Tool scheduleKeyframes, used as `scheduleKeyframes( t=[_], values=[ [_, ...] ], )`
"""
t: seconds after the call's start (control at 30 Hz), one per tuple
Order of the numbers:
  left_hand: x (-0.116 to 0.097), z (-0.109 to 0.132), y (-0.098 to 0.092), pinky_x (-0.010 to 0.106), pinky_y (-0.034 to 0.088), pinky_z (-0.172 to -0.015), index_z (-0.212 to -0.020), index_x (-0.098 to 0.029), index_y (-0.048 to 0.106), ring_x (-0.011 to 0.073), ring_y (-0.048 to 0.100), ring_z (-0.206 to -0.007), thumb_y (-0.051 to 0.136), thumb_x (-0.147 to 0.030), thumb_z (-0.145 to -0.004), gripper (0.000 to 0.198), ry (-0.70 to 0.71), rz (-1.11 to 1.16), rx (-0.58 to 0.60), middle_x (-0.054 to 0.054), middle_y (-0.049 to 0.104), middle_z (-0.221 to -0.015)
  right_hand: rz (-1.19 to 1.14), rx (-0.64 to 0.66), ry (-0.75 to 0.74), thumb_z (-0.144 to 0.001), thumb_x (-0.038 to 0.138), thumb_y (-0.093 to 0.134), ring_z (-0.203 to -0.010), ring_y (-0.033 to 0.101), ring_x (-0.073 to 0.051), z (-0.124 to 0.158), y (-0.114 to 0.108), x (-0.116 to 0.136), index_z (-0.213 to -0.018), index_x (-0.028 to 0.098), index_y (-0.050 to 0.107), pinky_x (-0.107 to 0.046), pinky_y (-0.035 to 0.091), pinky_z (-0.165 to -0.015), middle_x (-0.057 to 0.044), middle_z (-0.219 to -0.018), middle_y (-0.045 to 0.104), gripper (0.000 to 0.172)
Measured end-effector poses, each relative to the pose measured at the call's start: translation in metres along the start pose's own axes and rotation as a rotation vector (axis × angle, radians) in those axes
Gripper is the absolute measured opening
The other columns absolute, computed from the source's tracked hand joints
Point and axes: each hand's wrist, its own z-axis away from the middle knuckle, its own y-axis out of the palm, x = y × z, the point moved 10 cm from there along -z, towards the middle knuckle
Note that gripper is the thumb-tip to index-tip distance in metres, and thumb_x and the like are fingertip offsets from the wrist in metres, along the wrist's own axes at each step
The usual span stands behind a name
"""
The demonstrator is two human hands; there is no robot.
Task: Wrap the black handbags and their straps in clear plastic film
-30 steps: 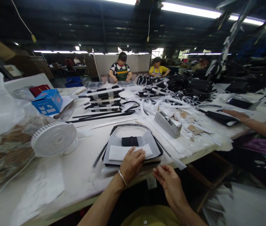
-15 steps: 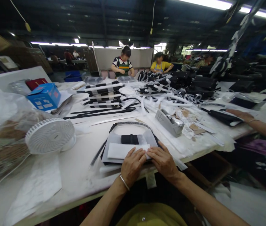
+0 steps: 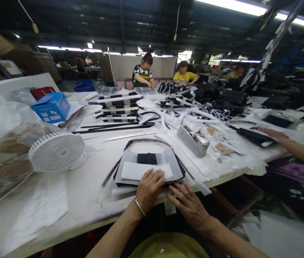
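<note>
A black handbag lies flat on the table in front of me, its looped handle wrapped in clear film. A pale translucent sheet covers it, with a folded white foam pad on top. Above the pad sits a small black piece with a band across it. My left hand rests on the pad's lower edge, fingers stretched out. Apart from the pad, my right hand is at the table's front edge, just below the bag, with fingers spread and nothing held.
A white fan stands left, near a blue box. To the right are a grey tape dispenser and paper scraps. Stacked wrapped bags and black strips lie behind. A co-worker's hand touches another black bag at the right.
My right hand has come off the foam pad and moved down toward the table's front edge. My left hand remains on the pad, having shifted slightly left.
</note>
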Motion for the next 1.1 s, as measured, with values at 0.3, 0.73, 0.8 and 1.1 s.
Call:
scheduleKeyframes(
  t=[0.3,0.73,0.8,1.1],
  values=[
    [0.001,0.0,0.0,0.04,0.04,-0.106,-0.11,-0.021,0.06,0.0175,0.058,-0.118,0.043,-0.014,-0.095,0.024,-0.009,0.033,-0.018,0.005,0.069,-0.117,-0.133,-0.287,0.046,-0.093,0.009,0.047,-0.124,0.052,-0.02,-0.041,-0.038,-0.01,-0.095,0.021,0.069,-0.044,0.03,-0.114,-0.004,-0.118,0.069,0.025],
    [0.006,0.0,-0.013,0.049,0.038,-0.109,-0.116,-0.022,0.056,0.0249,0.053,-0.12,0.067,-0.018,-0.079,0.039,-0.14,0.147,0.038,0.007,0.063,-0.12,-0.349,0.017,0.04,-0.093,0.011,0.046,-0.073,0.064,-0.015,-0.091,-0.019,-0.043,-0.086,0.019,0.067,-0.035,0.047,-0.087,-0.002,-0.074,0.07,0.023],
    [0.01,-0.001,-0.015,0.05,0.042,-0.105,-0.11,-0.023,0.058,0.024,0.059,-0.108,0.071,-0.024,-0.078,0.035,-0.192,0.165,0.003,0.006,0.065,-0.108,-0.374,0.127,0.05,-0.09,0.015,0.055,-0.07,0.063,-0.016,-0.098,-0.009,-0.049,-0.081,0.02,0.068,-0.033,0.046,-0.079,-0.002,-0.069,0.069,0.017],
    [0.022,-0.006,-0.008,0.046,0.046,-0.097,-0.082,-0.022,0.059,0.0189,0.061,-0.084,0.062,-0.02,-0.087,0.006,-0.367,0.141,-0.114,0.001,0.064,-0.082,-0.632,0.496,0.436,-0.079,0.022,0.067,-0.073,0.065,-0.017,-0.108,0.032,-0.091,-0.084,0.024,0.069,-0.026,0.042,-0.067,0.001,-0.077,0.073,0.005]
  ],
)
